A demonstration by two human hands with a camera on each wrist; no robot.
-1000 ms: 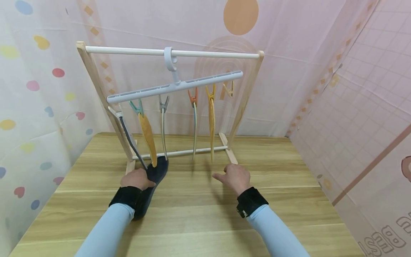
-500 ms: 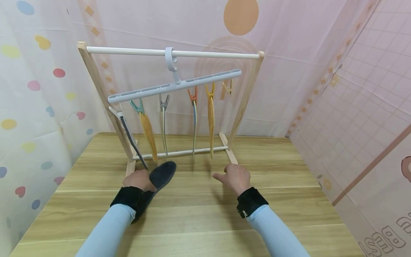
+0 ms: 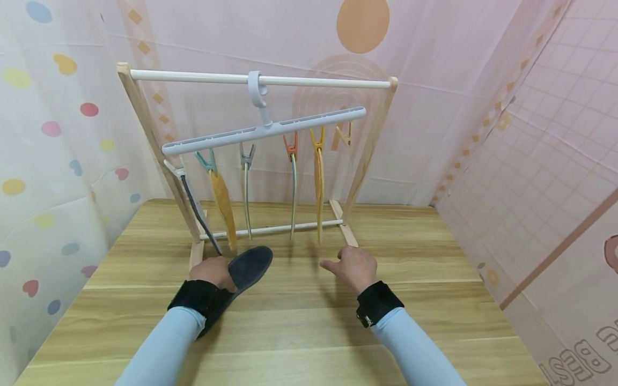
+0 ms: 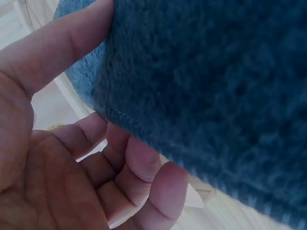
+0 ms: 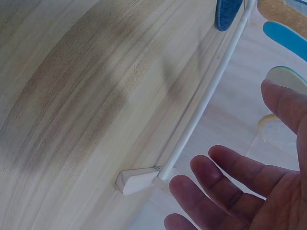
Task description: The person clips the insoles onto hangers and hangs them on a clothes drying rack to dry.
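My left hand [image 3: 211, 270] grips a dark blue-grey insole [image 3: 245, 271] just above the wooden table [image 3: 299, 332], in front of the drying rack. In the left wrist view the thumb [image 4: 57, 43] lies on the insole [image 4: 216, 86] and the fingers curl under its edge. My right hand [image 3: 352, 266] hovers open over the table near the rack's right foot [image 3: 348, 236], holding nothing. Its spread fingers [image 5: 225, 167] show in the right wrist view, close to the rack's lower rail [image 5: 206, 96].
A wooden rack with a white top rail [image 3: 309, 81] carries a tilted grey clip hanger [image 3: 263, 130]. Several insoles hang from its clips, among them a dark one [image 3: 195, 212], an orange one [image 3: 224, 206] and a yellow one [image 3: 318, 187]. Patterned walls close in on all sides.
The left hand has swung the dark insole's tip to the right and away from the hanging orange insole. The hanger rocked slightly. The right hand has stayed put.
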